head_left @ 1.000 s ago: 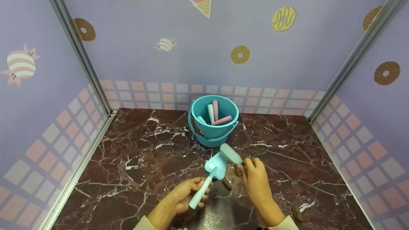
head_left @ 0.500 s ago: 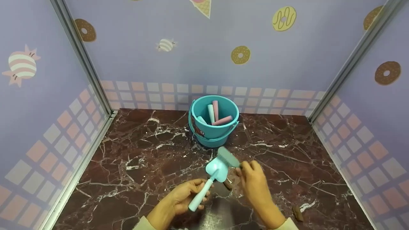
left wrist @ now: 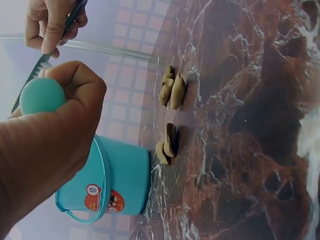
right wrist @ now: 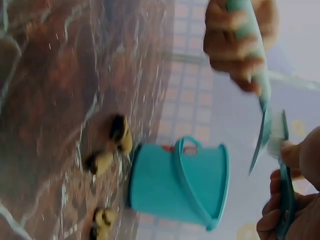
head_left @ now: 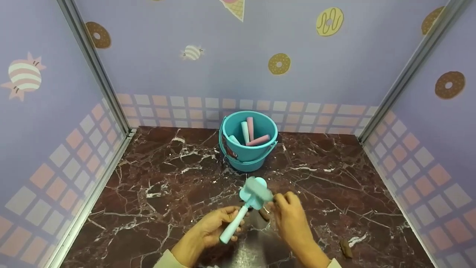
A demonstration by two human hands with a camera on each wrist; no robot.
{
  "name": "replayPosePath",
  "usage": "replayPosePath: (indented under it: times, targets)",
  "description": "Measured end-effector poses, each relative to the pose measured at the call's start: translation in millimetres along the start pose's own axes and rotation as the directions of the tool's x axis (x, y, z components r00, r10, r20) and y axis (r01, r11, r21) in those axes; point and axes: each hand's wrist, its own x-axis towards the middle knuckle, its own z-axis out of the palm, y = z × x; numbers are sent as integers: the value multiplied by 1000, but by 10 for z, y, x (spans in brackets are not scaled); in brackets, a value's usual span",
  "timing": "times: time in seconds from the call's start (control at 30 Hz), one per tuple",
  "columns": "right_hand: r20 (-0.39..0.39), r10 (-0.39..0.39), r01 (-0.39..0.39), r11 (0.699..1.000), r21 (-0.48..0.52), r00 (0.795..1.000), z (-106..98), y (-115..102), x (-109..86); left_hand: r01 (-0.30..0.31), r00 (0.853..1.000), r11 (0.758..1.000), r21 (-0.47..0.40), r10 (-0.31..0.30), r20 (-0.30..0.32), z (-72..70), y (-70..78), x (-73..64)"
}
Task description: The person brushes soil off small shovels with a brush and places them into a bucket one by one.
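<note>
My left hand (head_left: 212, 227) grips the pale teal handle of a toy trowel (head_left: 235, 225), held above the table with its blade pointing away from me. In my right hand (head_left: 295, 225) is a grey-green brush (head_left: 259, 189), blurred in the head view and lying across the trowel's blade. The right wrist view shows the brush's white bristles (right wrist: 276, 134) against or very near the blade (right wrist: 261, 142). In the left wrist view, the rounded handle end (left wrist: 42, 95) sticks out of the left fist.
Behind the hands stands a teal bucket (head_left: 247, 154) holding several pink and pale teal handles (head_left: 251, 128). Small brown lumps (left wrist: 172, 142) lie on the dark marbled table (head_left: 167, 208) below the tools; another lump (head_left: 346, 248) is at the right. Patterned walls (head_left: 238, 70) enclose the table.
My right hand has moved left, bringing the brush from the blade's right edge across its middle. The left hand and trowel have barely moved.
</note>
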Motion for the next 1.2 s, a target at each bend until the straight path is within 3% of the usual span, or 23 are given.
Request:
replayPosePath:
  times: [0.2,0.4,0.5,0.7,0.93,1.03,1.07,1.1,1.13,1.17,1.2]
  targets:
    - [-33,81,-82,996,-43,996,-21,153,86,7,1000,1000,9,-7,11,-31,-16,-5]
    - [114,10,-15,999,45,993,-22,-164,-85,-7,999,999,-49,6,-33,-53,-12,1]
    - [103,-7,2,999,48,995,-12,-206,-113,-11,1000,999,-44,11,0,-51,-2,9]
    - [0,71,-71,997,-31,998,36,85,-7,11,999,999,-39,-10,38,-83,-30,-15]
    - [16,171,-170,983,-64,985,65,321,23,14,999,1000,-23,-13,49,-81,-51,-35]
    - [4,200,-200,979,-45,980,41,341,14,-30,999,996,85,29,12,-70,24,-21]
    - [-4,215,-215,976,-43,977,35,347,6,-56,998,986,157,59,-15,-62,72,-12]
    - [-8,231,-231,972,-38,973,30,350,-5,-90,994,961,261,104,-39,-54,134,1]
    - [-5,246,-246,969,-36,969,27,351,-22,-122,985,916,382,159,-68,-40,209,20]
    - [2,260,-260,965,-35,966,28,350,-42,-138,970,845,516,221,-102,-17,295,44]
    - [12,272,-272,962,-33,962,34,349,-64,-138,948,751,646,288,-133,9,387,70]
